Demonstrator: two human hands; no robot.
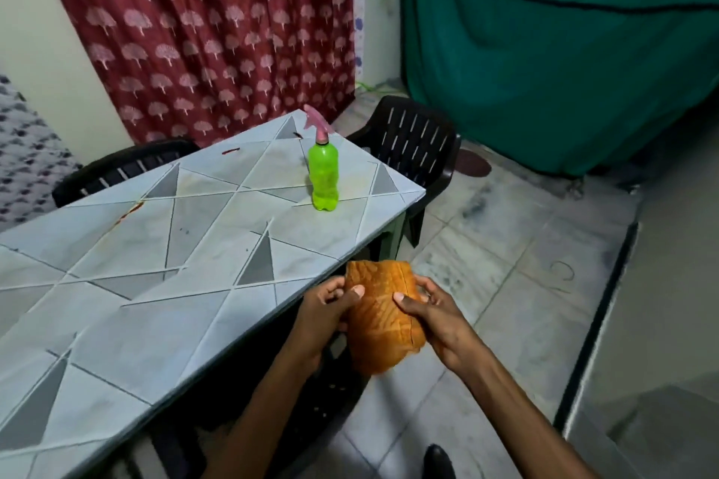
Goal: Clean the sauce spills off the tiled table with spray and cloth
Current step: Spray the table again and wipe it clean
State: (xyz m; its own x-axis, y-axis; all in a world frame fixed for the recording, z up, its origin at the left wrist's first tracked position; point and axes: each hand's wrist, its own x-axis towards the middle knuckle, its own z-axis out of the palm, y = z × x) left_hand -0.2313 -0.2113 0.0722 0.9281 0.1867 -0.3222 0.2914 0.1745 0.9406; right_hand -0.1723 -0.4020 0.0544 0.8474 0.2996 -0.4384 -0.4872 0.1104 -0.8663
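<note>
An orange cloth point(379, 327), folded into a bundle, hangs just off the near right edge of the tiled table point(155, 284). My left hand point(327, 313) grips its left side and my right hand point(432, 313) grips its right side, thumbs on top. A green spray bottle point(323, 177) with a pink trigger head stands upright near the table's far right corner. Red sauce streaks lie on the tiles: one point(130, 211) at the left edge, one point(230, 150) at the far edge, and a small one point(297, 135) close to the bottle's nozzle.
Black plastic chairs stand around the table: one point(412, 152) at the far right end, one point(116, 167) on the far left side, one point(319, 397) tucked under the near edge below my arms. A red curtain and a green cloth hang behind. Tiled floor lies to the right.
</note>
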